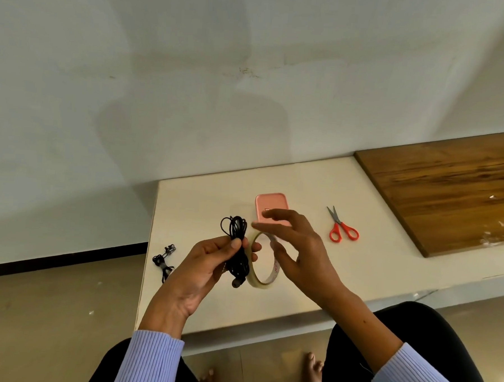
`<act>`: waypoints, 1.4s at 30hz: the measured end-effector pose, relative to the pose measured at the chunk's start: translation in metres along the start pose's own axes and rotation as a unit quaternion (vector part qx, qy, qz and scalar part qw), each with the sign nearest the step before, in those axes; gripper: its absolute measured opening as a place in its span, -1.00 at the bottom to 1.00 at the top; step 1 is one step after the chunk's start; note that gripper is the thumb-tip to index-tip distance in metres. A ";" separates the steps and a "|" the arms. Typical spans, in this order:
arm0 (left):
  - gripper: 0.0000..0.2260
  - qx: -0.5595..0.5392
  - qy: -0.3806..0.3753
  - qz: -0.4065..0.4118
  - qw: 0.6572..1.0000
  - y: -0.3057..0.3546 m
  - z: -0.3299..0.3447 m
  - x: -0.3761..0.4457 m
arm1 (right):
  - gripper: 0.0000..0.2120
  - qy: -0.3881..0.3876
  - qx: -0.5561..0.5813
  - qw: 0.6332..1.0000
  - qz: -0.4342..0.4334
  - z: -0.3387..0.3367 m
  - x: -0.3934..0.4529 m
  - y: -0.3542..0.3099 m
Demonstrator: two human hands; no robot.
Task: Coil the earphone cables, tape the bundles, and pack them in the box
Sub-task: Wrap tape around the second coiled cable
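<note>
- A black coiled bundle point(236, 248) is held above the counter point(373, 255), long axis upright, an earbud at its lower end.
- It is pinched in the left hand point(200, 271) grip.
- The right hand point(297, 251) is spread by the tape roll point(263, 261).
- A pink box point(269, 206) lies behind.

Glossy wood-grain board point(449, 195), matt tabletop point(372, 270)

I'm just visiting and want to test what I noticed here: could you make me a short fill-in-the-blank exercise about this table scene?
1. The left hand grips a coiled ____ earphone cable.
2. The scissors have ____ handles.
3. The pink box lies ____ the right hand.
4. The second earphone bundle lies near the table's ____ edge.

Missing words: black; red; behind; left
</note>
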State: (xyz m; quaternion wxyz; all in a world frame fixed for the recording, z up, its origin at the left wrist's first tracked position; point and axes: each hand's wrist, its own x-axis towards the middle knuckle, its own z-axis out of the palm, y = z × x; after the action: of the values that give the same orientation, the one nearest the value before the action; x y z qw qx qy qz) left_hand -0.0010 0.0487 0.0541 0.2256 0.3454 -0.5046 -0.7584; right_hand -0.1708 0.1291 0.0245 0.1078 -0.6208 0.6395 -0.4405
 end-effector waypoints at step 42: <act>-0.83 0.017 0.124 -0.039 0.991 -0.023 0.008 0.010 | -0.76 0.022 0.389 0.831 0.396 0.019 0.014 -0.003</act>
State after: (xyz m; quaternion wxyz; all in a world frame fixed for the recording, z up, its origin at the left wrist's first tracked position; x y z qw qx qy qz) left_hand -0.0136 0.0555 0.0323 0.2508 0.4603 -0.4718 -0.7090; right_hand -0.1582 0.1086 0.0214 0.4916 -0.2107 0.6084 -0.5863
